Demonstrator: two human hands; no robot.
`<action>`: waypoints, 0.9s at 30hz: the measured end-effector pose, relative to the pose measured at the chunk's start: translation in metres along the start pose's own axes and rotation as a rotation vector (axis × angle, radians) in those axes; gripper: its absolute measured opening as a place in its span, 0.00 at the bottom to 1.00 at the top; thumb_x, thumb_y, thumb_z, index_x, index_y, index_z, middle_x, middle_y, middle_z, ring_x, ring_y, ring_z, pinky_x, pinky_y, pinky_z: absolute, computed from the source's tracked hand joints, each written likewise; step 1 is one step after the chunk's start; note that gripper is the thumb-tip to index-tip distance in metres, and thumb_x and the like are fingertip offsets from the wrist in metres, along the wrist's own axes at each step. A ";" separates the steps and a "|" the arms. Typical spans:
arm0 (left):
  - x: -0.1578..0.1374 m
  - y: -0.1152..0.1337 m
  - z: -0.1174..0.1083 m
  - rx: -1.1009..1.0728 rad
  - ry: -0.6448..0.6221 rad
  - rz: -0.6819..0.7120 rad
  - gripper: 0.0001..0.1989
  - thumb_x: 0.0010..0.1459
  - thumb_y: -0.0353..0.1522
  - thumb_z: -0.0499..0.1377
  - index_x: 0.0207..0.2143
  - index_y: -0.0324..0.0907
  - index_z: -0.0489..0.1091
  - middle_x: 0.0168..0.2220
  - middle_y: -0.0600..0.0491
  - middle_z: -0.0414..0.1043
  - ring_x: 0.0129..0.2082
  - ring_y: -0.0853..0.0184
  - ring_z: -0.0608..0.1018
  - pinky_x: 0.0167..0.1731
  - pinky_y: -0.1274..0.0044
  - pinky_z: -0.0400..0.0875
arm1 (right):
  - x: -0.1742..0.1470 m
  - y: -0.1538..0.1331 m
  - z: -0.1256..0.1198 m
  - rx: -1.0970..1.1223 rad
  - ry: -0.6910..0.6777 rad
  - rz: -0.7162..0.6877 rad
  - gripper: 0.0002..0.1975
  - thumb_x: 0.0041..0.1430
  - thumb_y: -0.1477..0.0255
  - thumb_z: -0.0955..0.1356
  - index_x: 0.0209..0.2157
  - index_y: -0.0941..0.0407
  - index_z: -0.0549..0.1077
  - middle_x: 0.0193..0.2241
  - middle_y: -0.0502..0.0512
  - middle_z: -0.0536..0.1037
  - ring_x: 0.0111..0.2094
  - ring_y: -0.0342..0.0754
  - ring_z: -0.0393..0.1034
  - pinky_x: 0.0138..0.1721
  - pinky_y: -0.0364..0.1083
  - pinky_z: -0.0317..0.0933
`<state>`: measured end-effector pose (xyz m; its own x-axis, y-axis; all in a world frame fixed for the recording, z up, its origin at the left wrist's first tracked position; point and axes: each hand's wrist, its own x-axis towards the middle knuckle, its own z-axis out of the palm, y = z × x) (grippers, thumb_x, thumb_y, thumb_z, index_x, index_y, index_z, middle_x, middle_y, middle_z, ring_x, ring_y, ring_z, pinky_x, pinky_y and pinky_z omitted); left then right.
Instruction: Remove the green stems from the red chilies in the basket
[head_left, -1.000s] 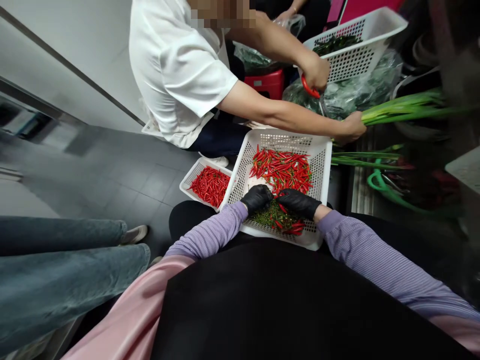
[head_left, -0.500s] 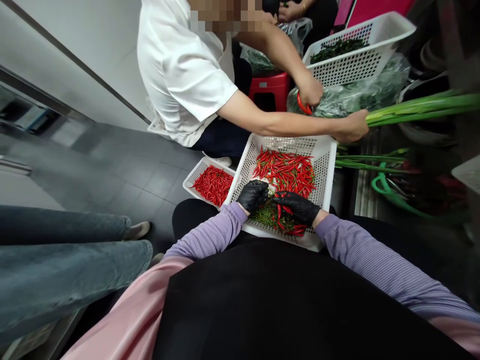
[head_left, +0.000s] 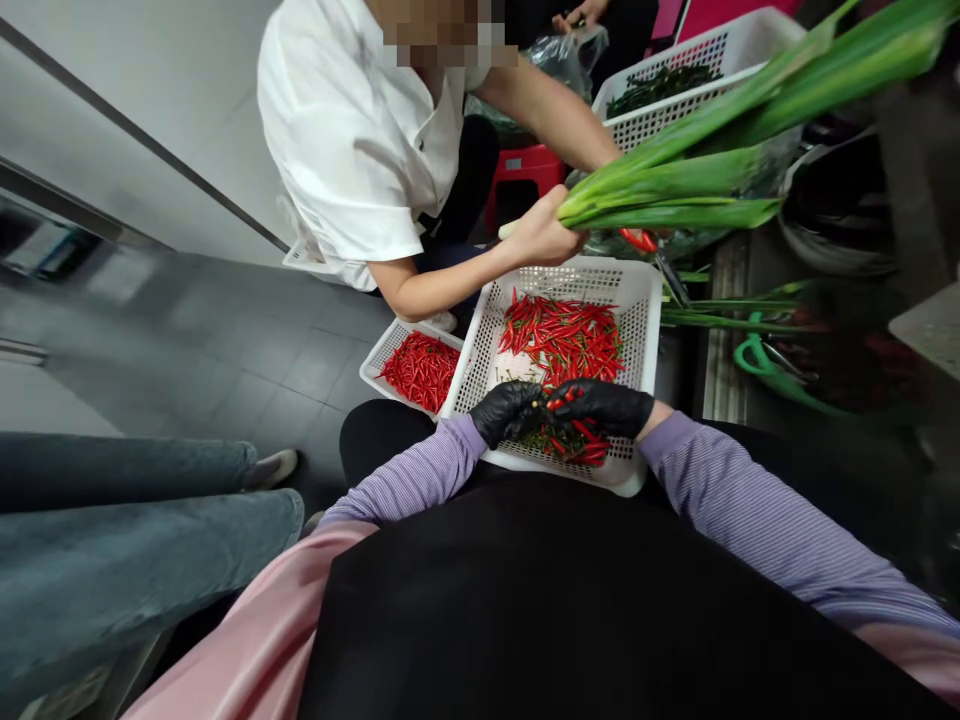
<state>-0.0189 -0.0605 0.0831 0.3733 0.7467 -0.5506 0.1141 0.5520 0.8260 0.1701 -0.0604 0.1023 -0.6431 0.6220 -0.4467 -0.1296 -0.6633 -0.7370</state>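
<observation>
Both my hands wear black gloves and meet over the near half of a white perforated basket (head_left: 646, 340). My right hand (head_left: 611, 406) is closed around several red chilies (head_left: 564, 398), whose ends show at its fingers. Close beside it, my left hand (head_left: 504, 412) has its fingers pinched together at the chili ends; exactly what they grip is too small to make out. A pile of red chilies (head_left: 574, 335) fills the basket's far part. Green stems (head_left: 536, 440) and a few more chilies lie below my hands, partly hidden by them.
A smaller white basket (head_left: 367, 370) of red chilies (head_left: 422, 370) stands on the floor at left. Across from me, a co-worker in a white shirt (head_left: 337, 150) holds long green stalks (head_left: 675, 180) and red-handled scissors (head_left: 641, 240) above my basket's far edge. A red stool (head_left: 529, 165) stands behind.
The co-worker's hand has drawn the green stalks leftward and up, and the scissors have come nearer my basket. My hands stay close together; the chilies in my right hand have shifted.
</observation>
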 end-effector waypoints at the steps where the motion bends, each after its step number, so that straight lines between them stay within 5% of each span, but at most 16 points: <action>1: 0.005 0.001 -0.006 0.121 0.040 0.010 0.20 0.55 0.46 0.58 0.22 0.38 0.67 0.17 0.55 0.62 0.17 0.73 0.65 0.20 0.78 0.61 | -0.003 -0.007 -0.008 0.031 0.052 -0.060 0.15 0.34 0.67 0.78 0.20 0.58 0.72 0.17 0.48 0.69 0.20 0.39 0.59 0.21 0.41 0.54; 5: 0.028 0.001 -0.022 0.878 0.275 0.111 0.10 0.53 0.32 0.61 0.38 0.37 0.74 0.39 0.46 0.72 0.39 0.64 0.74 0.42 0.74 0.67 | -0.020 -0.034 -0.037 0.305 0.365 -0.298 0.07 0.48 0.68 0.70 0.23 0.56 0.72 0.12 0.44 0.58 0.15 0.38 0.51 0.17 0.40 0.47; 11: 0.065 -0.017 0.023 1.328 -0.109 0.273 0.17 0.59 0.30 0.53 0.50 0.41 0.71 0.52 0.40 0.67 0.49 0.53 0.72 0.49 0.66 0.64 | -0.050 -0.045 -0.027 0.337 0.578 -0.353 0.02 0.49 0.75 0.68 0.28 0.54 0.72 0.21 0.48 0.69 0.22 0.43 0.64 0.24 0.44 0.61; 16: 0.097 -0.036 0.049 1.356 -0.140 0.162 0.19 0.58 0.28 0.53 0.52 0.36 0.67 0.53 0.34 0.66 0.47 0.51 0.74 0.47 0.64 0.63 | -0.059 -0.027 -0.020 0.445 0.565 -0.325 0.03 0.48 0.76 0.68 0.28 0.55 0.71 0.20 0.47 0.66 0.19 0.39 0.60 0.21 0.41 0.59; 22: 0.091 -0.035 0.028 1.361 -0.156 0.212 0.14 0.53 0.29 0.58 0.44 0.37 0.72 0.45 0.36 0.71 0.43 0.52 0.76 0.45 0.67 0.65 | -0.042 -0.017 -0.043 0.435 0.696 -0.309 0.05 0.45 0.77 0.70 0.24 0.58 0.69 0.17 0.47 0.65 0.16 0.38 0.57 0.16 0.40 0.55; 27: 0.066 -0.014 0.004 0.839 0.076 0.178 0.13 0.55 0.39 0.59 0.38 0.39 0.73 0.30 0.49 0.73 0.32 0.64 0.74 0.36 0.76 0.65 | -0.018 -0.008 -0.044 0.275 0.688 -0.288 0.13 0.39 0.73 0.75 0.21 0.57 0.66 0.14 0.46 0.65 0.15 0.39 0.56 0.14 0.41 0.51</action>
<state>0.0074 -0.0204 0.0357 0.3908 0.8356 -0.3860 0.7136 -0.0102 0.7004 0.2158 -0.0485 0.0943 0.0433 0.8425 -0.5369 -0.4592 -0.4605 -0.7596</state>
